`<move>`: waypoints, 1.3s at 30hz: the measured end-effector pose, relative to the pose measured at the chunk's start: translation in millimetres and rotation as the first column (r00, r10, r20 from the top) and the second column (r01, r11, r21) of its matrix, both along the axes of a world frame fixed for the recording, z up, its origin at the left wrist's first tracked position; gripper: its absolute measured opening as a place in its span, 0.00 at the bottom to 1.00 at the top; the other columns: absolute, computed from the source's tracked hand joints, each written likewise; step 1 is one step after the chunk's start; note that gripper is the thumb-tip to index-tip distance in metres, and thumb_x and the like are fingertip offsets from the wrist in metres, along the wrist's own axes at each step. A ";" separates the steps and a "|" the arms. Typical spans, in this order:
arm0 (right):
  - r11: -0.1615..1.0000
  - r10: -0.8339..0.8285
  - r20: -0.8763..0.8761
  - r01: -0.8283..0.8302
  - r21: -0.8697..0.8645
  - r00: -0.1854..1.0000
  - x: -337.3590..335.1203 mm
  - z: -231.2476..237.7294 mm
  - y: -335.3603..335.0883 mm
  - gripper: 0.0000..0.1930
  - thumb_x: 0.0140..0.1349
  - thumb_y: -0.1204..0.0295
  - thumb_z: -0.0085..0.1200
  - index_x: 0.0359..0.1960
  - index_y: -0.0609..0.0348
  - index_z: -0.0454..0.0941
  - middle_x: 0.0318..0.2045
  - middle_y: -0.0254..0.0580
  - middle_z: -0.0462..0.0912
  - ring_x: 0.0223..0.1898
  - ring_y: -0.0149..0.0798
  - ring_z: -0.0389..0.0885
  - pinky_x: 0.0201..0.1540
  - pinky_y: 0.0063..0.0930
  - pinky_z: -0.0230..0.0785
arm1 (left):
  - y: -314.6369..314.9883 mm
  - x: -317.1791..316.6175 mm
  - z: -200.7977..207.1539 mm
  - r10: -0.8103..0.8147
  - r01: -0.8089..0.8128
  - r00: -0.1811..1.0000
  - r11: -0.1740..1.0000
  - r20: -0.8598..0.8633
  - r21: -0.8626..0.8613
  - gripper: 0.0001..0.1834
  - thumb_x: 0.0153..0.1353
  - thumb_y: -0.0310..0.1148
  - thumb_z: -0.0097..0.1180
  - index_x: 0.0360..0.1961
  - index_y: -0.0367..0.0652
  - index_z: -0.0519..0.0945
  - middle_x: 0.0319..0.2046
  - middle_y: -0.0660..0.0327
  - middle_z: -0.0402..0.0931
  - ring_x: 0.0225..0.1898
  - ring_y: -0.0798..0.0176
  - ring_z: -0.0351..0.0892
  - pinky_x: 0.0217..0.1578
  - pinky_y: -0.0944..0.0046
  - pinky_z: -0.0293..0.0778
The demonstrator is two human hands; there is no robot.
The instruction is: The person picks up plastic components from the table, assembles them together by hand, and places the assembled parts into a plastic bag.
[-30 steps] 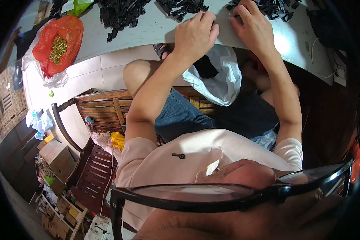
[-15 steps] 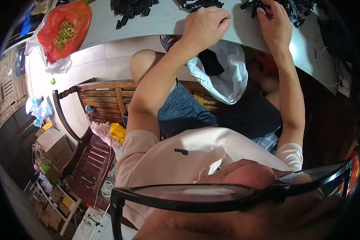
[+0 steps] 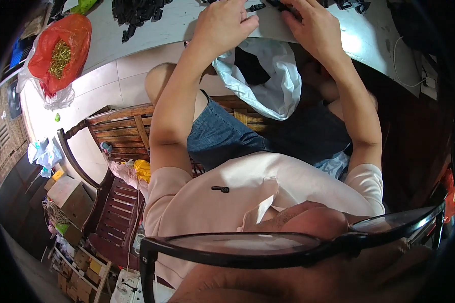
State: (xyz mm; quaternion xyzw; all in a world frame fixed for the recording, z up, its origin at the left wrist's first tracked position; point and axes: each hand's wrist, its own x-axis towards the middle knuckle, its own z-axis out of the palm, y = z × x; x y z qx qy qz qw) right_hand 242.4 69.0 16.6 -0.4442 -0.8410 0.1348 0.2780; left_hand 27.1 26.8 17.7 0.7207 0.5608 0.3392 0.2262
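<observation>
Both of my hands are over the pale table at the top edge of the view. My left hand (image 3: 222, 26) has its fingers curled, and whatever they hold is hidden. Beside its fingertips lies a small black plastic part (image 3: 257, 7). My right hand (image 3: 317, 26) is closed, with another black plastic part (image 3: 275, 3) at its fingertips, partly cut off by the frame. A heap of similar black parts (image 3: 135, 15) lies left of my left hand. More black parts (image 3: 353, 5) lie just right of my right hand.
A red plastic bag (image 3: 78, 38) of small gold-coloured metal pieces (image 3: 59, 60) sits at the table's left end. An open white sack (image 3: 283, 103) with dark contents hangs below the front edge, near my lap. A white cable (image 3: 397, 65) runs at the right. The wooden bench (image 3: 121, 132) is below.
The view has shifted, so the table things appear farther left. My right hand has come left, away from the right heap and closer to my left hand, with a black part at its fingertips.
</observation>
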 end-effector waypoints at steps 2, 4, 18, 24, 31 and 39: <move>1.000 -0.008 0.077 0.007 0.008 0.997 -2.1 5.1 -1.0 0.11 0.60 0.71 0.63 0.42 0.59 0.81 0.35 0.49 0.82 0.38 0.57 0.84 0.39 0.45 0.78 | -1.1 -1.2 -5.9 -0.083 0.067 0.994 0.978 0.077 0.198 0.25 0.60 0.37 0.64 0.58 0.43 0.77 0.29 0.53 0.82 0.34 0.45 0.84 0.36 0.49 0.79; 1.000 -0.019 0.076 0.021 -0.015 0.997 -7.1 15.7 -3.7 0.15 0.59 0.66 0.65 0.45 0.57 0.81 0.35 0.49 0.83 0.38 0.55 0.84 0.39 0.45 0.78 | 2.2 9.5 9.3 0.097 -0.122 0.982 0.981 -0.159 -0.151 0.23 0.60 0.39 0.64 0.55 0.44 0.79 0.29 0.53 0.82 0.34 0.46 0.84 0.35 0.48 0.78; 0.818 -0.273 -0.377 0.007 -0.575 0.885 5.1 26.5 8.5 0.13 0.64 0.64 0.67 0.39 0.64 0.89 0.23 0.31 0.84 0.22 0.26 0.77 0.27 0.22 0.67 | -0.4 9.0 -2.9 0.075 -0.083 0.984 0.996 -0.163 -0.045 0.09 0.59 0.34 0.58 0.37 0.41 0.79 0.32 0.51 0.80 0.37 0.43 0.82 0.37 0.46 0.78; 0.668 -0.390 -0.613 -0.247 -0.702 0.687 1.4 14.8 15.4 0.12 0.68 0.63 0.65 0.30 0.56 0.83 0.22 0.25 0.78 0.19 0.21 0.70 0.22 0.17 0.60 | -0.1 5.9 -8.1 0.052 -0.047 0.980 0.998 -0.192 0.033 0.09 0.59 0.34 0.58 0.36 0.40 0.77 0.33 0.50 0.80 0.38 0.42 0.82 0.38 0.46 0.78; 0.205 -0.490 -0.866 -0.952 -0.227 0.101 7.6 -11.1 24.9 0.06 0.68 0.69 0.54 0.34 0.57 0.79 0.20 0.31 0.76 0.19 0.26 0.72 0.19 0.20 0.59 | 0.2 7.5 -2.3 0.039 -0.052 0.981 0.997 -0.191 -0.064 0.10 0.59 0.34 0.58 0.37 0.40 0.78 0.32 0.50 0.80 0.37 0.42 0.82 0.37 0.45 0.77; 0.473 -0.499 -0.580 -0.359 -0.805 0.644 -7.2 27.0 9.5 0.17 0.72 0.54 0.51 0.41 0.56 0.81 0.20 0.30 0.73 0.20 0.27 0.73 0.21 0.21 0.62 | -0.3 3.5 -4.3 0.028 -0.028 0.983 1.000 -0.179 0.007 0.09 0.59 0.33 0.58 0.38 0.40 0.79 0.33 0.48 0.80 0.37 0.41 0.82 0.38 0.45 0.77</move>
